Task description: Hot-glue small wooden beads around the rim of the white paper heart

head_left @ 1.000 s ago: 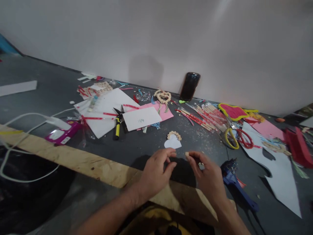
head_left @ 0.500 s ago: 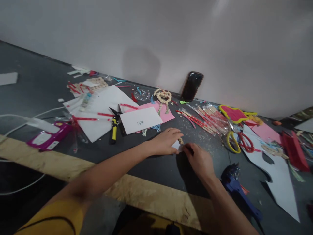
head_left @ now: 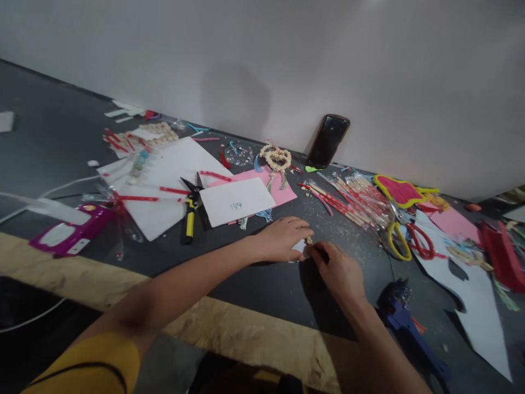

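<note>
A small white card (head_left: 301, 247) lies low over the dark tabletop between my hands, with a little cluster of tan beads or chips (head_left: 308, 240) along its right side. My left hand (head_left: 283, 239) holds the card, thumb on the near side and fingers curving over the far side, so much of it is covered. Close by on the right, my right hand (head_left: 338, 269) has thumb and forefinger pinched together at the card's right edge. What sits in that pinch is too small to make out. A blue glue gun (head_left: 404, 323) lies to the right of my right hand.
Beyond my left hand lies a white card marked 154 (head_left: 238, 201), with yellow-handled pliers (head_left: 190, 219) beside it. A phone (head_left: 328, 140) leans on the wall. Wrapped red sticks (head_left: 348, 202), scissors (head_left: 410, 241) and cut white paper (head_left: 479, 306) lie right; a purple power strip (head_left: 74, 232) lies left.
The view has shifted slightly. My right thumb and forefinger stay pinched at the card's edge, with only a small shift of the fingers. My left hand keeps its place.
</note>
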A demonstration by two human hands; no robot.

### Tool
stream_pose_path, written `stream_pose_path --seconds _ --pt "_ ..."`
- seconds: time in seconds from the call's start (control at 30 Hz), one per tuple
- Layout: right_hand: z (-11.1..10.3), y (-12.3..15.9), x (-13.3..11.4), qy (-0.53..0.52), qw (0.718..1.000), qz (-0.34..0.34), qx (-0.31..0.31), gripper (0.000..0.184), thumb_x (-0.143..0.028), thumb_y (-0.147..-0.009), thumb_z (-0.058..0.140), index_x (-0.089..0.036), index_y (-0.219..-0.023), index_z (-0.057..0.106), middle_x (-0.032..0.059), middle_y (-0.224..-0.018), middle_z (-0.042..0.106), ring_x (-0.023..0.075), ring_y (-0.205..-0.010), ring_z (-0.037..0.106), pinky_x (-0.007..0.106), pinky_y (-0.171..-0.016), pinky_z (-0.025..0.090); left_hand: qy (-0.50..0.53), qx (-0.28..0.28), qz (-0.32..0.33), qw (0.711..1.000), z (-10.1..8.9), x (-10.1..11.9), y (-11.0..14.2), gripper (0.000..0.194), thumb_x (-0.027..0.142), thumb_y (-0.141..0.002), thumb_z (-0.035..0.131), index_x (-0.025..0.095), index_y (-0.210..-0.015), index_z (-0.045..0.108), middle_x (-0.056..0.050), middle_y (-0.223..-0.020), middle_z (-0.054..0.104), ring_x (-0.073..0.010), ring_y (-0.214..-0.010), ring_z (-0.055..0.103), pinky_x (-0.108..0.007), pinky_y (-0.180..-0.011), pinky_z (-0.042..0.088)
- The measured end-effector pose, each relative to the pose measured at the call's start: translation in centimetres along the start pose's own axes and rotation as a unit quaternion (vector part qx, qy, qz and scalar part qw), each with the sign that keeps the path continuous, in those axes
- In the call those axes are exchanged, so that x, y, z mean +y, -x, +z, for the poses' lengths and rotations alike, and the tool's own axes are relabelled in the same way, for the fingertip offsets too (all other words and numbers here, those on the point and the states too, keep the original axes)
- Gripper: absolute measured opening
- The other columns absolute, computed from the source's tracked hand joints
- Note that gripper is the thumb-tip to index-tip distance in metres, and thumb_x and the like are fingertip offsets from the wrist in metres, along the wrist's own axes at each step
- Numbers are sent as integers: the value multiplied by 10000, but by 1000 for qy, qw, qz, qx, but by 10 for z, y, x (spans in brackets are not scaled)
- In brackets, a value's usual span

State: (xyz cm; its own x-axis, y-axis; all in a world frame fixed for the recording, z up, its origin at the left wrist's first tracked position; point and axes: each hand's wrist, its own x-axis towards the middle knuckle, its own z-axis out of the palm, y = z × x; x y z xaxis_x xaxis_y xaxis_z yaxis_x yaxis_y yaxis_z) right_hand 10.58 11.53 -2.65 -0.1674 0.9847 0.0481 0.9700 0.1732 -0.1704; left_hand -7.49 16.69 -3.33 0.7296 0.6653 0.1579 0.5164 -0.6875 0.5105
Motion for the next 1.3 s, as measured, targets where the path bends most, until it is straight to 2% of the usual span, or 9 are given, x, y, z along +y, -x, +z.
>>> stream_pose_path --seconds 0.33,0.93,1.07,1.3 --pt "1 -1 0 5 1000 1 2 243 -370 -878 451 -235 -884 653 44 -824 704 182 -712 640 253 -536 343 -21 8 -2 1000 1 3 2 480 327 -731 669 176 -1169 543 -127 -1280 531 -277 -1217 424 -420 -993 338" --pt "-1 4 3 -22 1000 -21 4 208 -326 -862 478 -208 -930 635 44 -852 697 179 -716 637 254 -588 395 -46 -11 -3 999 -1 4 1 511 337 -710 689 190 -1174 535 -100 -1274 534 -276 -1207 431 -386 -987 336" --pt "1 4 3 -17 1000 -20 14 205 -289 -873 453 -212 -900 641 45 -841 699 181 -738 638 255 -610 386 -53 -11 -7 998 -1 4 2 509 341 -725 675 188 -1187 526 -102 -1290 522 -280 -1215 422 -395 -987 338" --pt "2 3 0 -5 1000 -7 24 178 -303 -852 485 -224 -856 644 40 -796 695 180 -703 631 249 -551 343 -61 -23 -1 998 -2 4 1 521 348 -740 660 157 -1203 518 -104 -1291 518 -280 -1211 417 -395 -995 348"
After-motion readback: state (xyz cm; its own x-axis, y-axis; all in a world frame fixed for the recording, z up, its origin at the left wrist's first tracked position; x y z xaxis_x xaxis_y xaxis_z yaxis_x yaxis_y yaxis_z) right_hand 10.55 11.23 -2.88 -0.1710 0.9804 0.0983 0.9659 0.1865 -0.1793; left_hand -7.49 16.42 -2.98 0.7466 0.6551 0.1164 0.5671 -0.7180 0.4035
